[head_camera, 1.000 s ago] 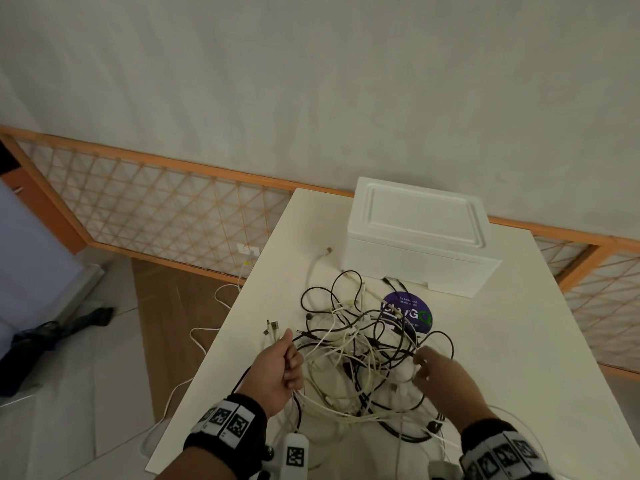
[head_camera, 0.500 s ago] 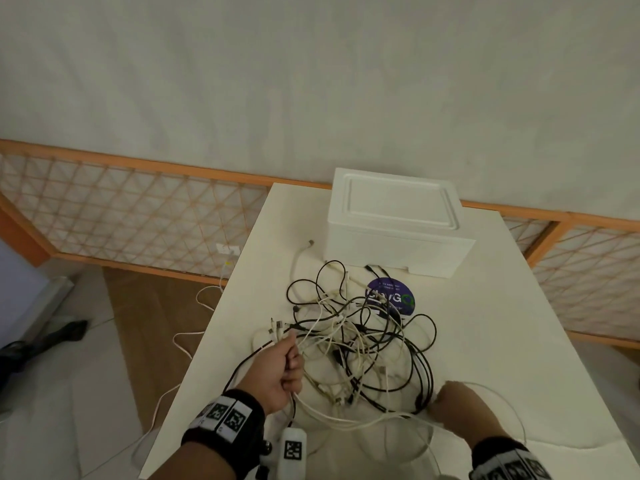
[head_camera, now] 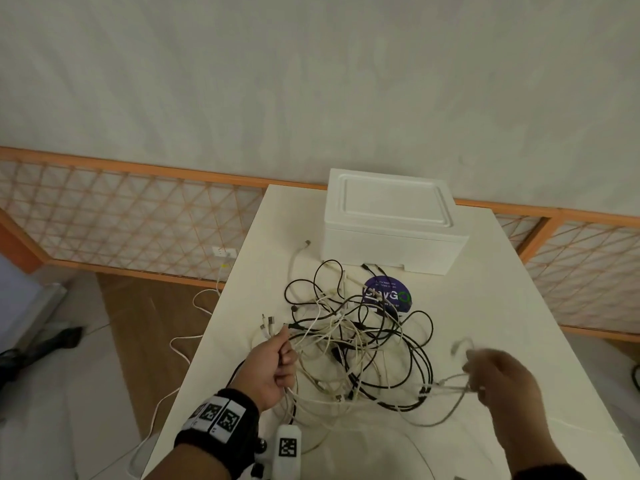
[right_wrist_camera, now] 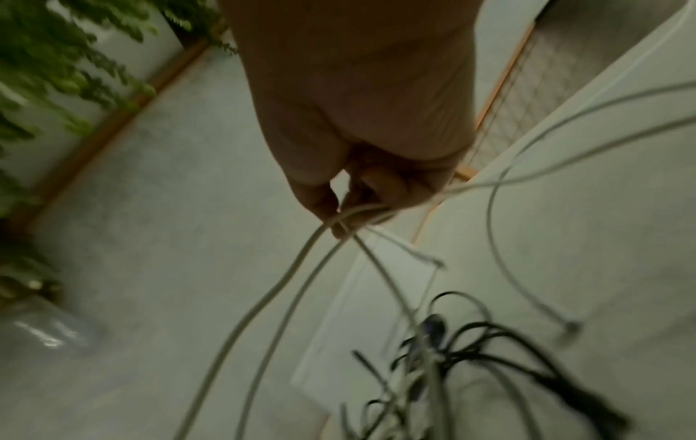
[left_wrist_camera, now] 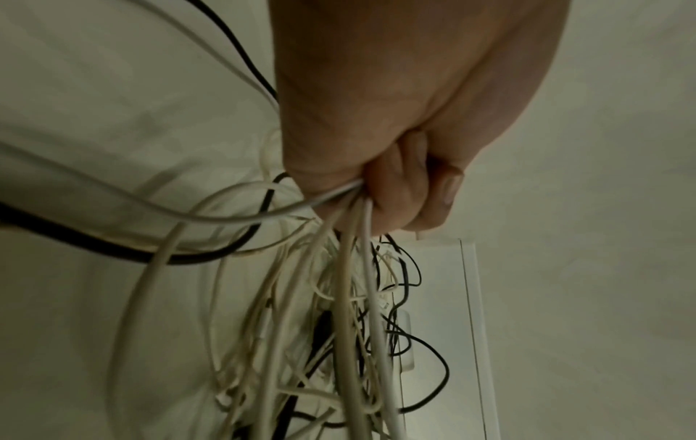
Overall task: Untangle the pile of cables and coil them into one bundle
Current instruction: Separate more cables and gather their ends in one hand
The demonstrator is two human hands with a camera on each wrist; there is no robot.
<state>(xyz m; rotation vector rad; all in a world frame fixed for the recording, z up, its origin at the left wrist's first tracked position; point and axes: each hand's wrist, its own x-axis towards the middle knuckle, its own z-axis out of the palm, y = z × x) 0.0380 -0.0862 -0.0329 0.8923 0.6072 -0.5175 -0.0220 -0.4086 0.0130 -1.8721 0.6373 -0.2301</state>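
Left hand (head_camera: 273, 367) sits near the left edge of the worktop (head_camera: 502, 323), fingers (left_wrist_camera: 399, 190) curled into a fist round a bunch of white and grey cable ends. The connector ends (head_camera: 268, 323) stick out past the knuckles toward the far edge. Judged purpose: this hand serves as the anchor, collecting freed ends in one place so the coil can be built from it.

Right hand (head_camera: 502, 379) is raised over the right half of the worktop and blurred with motion. Its fingers (right_wrist_camera: 324, 202) pinch a few strands of a grey-white cable (head_camera: 446, 384). The cable runs taut from the pinch back to the pile, and a loose end curls up beside the hand. Likely reason for the sideways hold: a pull away from the anchor tensions a single cable, so it slides out of the knot.

The pile of cables (head_camera: 363, 341), black and white mixed, lies mid-worktop between the two hands. It is loosely spread and partly covers a purple sticker (head_camera: 388, 294). A white foam box (head_camera: 391, 220) stands at the far edge, just behind the pile.

Status, judged: early. Most cables remain crossed, and no coil is formed yet.

Risk: black loops lie across the pulled line, so they may cinch tighter under tension.
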